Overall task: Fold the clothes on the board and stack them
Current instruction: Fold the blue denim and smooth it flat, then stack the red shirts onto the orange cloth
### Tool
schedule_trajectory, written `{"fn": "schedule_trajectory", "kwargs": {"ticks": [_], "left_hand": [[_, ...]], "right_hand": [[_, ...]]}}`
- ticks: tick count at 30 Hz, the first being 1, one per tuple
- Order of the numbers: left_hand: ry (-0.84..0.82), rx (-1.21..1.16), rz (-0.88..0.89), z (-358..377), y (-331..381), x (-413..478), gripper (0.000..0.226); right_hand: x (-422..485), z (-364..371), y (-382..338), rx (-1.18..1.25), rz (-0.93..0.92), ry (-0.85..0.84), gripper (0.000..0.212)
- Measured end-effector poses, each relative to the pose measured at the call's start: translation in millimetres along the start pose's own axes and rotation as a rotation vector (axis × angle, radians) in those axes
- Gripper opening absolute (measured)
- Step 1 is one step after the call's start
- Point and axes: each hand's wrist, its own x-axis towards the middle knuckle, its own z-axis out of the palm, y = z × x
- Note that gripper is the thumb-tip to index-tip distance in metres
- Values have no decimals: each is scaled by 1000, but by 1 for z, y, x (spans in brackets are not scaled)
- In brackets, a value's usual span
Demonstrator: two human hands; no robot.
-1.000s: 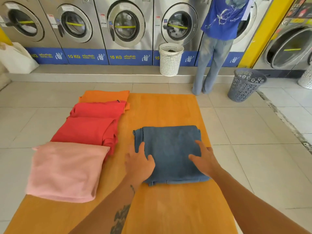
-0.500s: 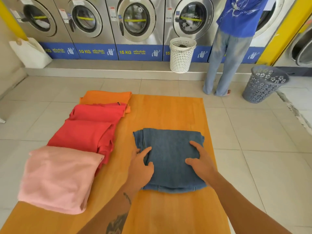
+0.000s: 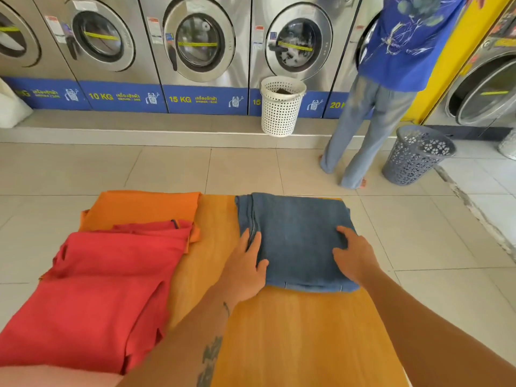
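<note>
A folded blue denim garment point(image 3: 296, 236) lies at the far right end of the orange board point(image 3: 293, 331). My left hand point(image 3: 245, 266) grips its left edge, fingers curled around the fold. My right hand point(image 3: 354, 255) grips its right side, thumb on top. Along the board's left side lie folded clothes: an orange one point(image 3: 139, 208) at the far end, two red ones point(image 3: 92, 297) overlapping, and a pink one point(image 3: 42, 377) at the bottom edge of view.
A row of washing machines point(image 3: 198, 46) lines the back wall. A white basket point(image 3: 280, 107) stands on the step. A person in a blue shirt point(image 3: 402, 40) stands at a machine, with a grey basket point(image 3: 416, 155) beside them. Tiled floor surrounds the board.
Both hands have slid the denim garment away from me to the board's far end. The camera has tilted up and moved forward, so the pink garment is nearly out of view.
</note>
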Motion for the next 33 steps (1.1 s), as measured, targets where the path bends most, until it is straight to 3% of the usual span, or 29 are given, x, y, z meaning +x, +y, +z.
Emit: {"fn": "schedule_trajectory", "kwargs": {"ticks": [6,11,16,19,28,33], "left_hand": [[50,106,18,10,-13,4,64],[-45,43,-63,-4,-2,-3,65],[58,-23,-105,-19,6,-57,50],[124,-39,-115,-30,8,-102,44],[464,-314,-201,-55,10,-224,25],[580,-309,-217,-95,-13,-262,31]], "right_hand": [[0,21,15,-63,60,-12,61],[-27,13,-4,-372,133,-69,67],[-85,4,-13,-513,-10,-39,65],[-117,-1,-15,-446,-103,-65,65],[-178,7,-47,-12,-302,-427,60],[-211,27,-81,85,-350,-580,58]]}}
